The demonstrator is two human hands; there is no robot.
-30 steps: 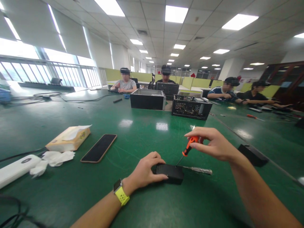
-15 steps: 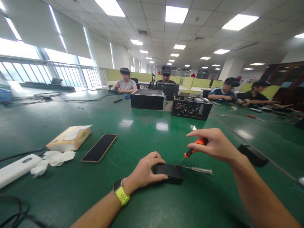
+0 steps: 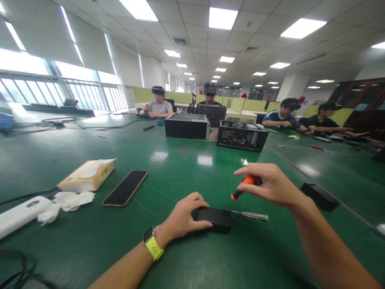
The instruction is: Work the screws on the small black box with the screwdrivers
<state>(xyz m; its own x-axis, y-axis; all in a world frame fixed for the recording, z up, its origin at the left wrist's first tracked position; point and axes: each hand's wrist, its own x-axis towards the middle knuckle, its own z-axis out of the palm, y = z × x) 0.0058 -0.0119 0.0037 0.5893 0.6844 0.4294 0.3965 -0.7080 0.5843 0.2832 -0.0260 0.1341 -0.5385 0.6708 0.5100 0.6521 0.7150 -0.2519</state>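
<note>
A small black box [image 3: 219, 220] lies on the green table [image 3: 180, 164], its left end between the thumb and fingers of my left hand [image 3: 187, 214]. My right hand [image 3: 270, 182] holds an orange-and-black screwdriver [image 3: 247, 185] by the handle, between thumb and fingers. The tool slants down to the left, and its tip meets the far edge of the box's top. Just right of the box lies a second screwdriver with a clear handle [image 3: 254, 216].
A phone [image 3: 125, 188], a tissue pack [image 3: 87, 175] and a white device [image 3: 22, 214] lie at left. Another black block [image 3: 320, 196] is right of my right wrist. Two computer cases [image 3: 187, 127] [image 3: 242, 137] stand further back. Several people sit across the table.
The screwdriver handle in my right hand has shifted slightly left and turned a little. My left hand and the black box have stayed nearly in place.
</note>
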